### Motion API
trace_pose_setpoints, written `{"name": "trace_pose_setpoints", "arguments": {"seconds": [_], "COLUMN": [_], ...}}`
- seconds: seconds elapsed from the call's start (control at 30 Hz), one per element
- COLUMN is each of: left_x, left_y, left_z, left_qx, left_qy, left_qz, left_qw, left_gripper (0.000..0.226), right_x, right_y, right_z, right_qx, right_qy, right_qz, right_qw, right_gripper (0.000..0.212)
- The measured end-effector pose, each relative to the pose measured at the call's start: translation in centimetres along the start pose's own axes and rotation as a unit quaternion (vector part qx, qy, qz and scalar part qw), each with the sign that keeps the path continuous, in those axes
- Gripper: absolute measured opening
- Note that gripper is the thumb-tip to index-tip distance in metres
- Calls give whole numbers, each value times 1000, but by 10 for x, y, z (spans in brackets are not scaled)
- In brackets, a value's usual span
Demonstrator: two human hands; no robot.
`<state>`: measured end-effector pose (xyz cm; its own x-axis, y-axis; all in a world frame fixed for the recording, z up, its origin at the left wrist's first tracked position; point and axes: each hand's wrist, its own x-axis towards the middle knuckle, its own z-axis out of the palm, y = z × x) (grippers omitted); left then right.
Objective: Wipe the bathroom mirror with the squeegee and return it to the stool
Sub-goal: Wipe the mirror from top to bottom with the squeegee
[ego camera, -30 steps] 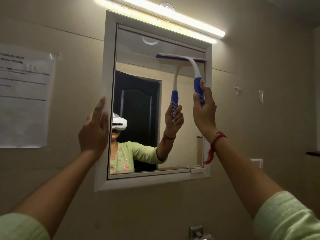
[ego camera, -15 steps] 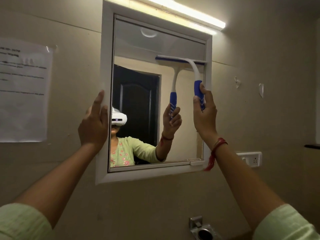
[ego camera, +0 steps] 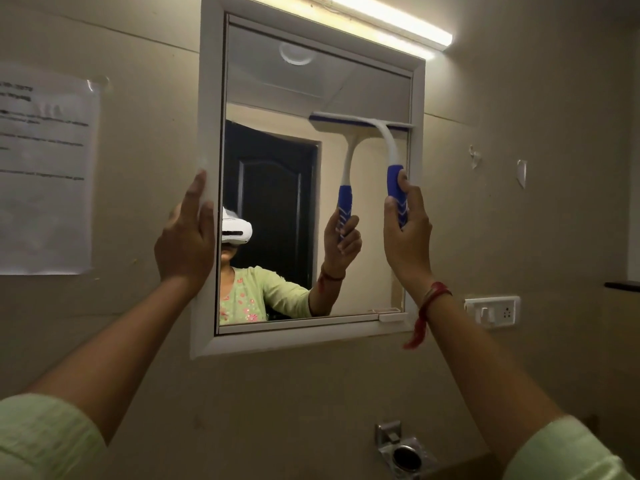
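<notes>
A white-framed mirror (ego camera: 207, 133) hangs on the beige wall. The white squeegee (ego camera: 389, 140) has a blue grip, and its blade lies flat on the glass in the upper right part, about a third of the way down. My right hand (ego camera: 407, 237) grips the blue handle below the blade. My left hand (ego camera: 185, 244) rests with straight fingers on the mirror's left frame edge. The glass reflects the squeegee, my hand and a person in a light green top. The stool is out of view.
A lit tube light (ego camera: 388, 15) runs above the mirror. A printed paper sheet (ego camera: 45, 181) is taped to the wall at left. A white switch plate (ego camera: 491, 311) sits right of the mirror. A metal holder (ego camera: 401, 452) is fixed to the wall below.
The squeegee blade has slid down the glass from near the mirror's top. My right hand came down with it. My left hand stayed on the frame.
</notes>
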<state>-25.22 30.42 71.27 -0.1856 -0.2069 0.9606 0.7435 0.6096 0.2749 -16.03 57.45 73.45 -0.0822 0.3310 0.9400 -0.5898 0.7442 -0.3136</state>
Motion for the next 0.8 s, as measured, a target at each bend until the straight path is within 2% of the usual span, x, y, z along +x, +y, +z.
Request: {"name": "trace_pose_setpoints", "arguments": {"seconds": [0.17,0.43,0.67,0.8], "left_x": [0,0,0,1], "left_y": [-3,-2,-3,-4], "left_z": [1,2,2,3], "left_qx": [-7,-1,-14,-10], "left_qy": [3,1,-8,1], "left_qz": [13,-4,14,12], "left_qw": [1000,1000,1000,1000], "left_gripper": [42,42,43,43], "right_x": [-41,-13,-75,-72], "right_y": [17,3,22,23], "right_z": [-5,6,-5,-7], "right_qx": [7,17,17,9], "right_qy": [-9,9,-25,-19], "right_qz": [4,3,1,0], "right_qw": [1000,1000,1000,1000], "right_gripper": [42,43,47,46]}}
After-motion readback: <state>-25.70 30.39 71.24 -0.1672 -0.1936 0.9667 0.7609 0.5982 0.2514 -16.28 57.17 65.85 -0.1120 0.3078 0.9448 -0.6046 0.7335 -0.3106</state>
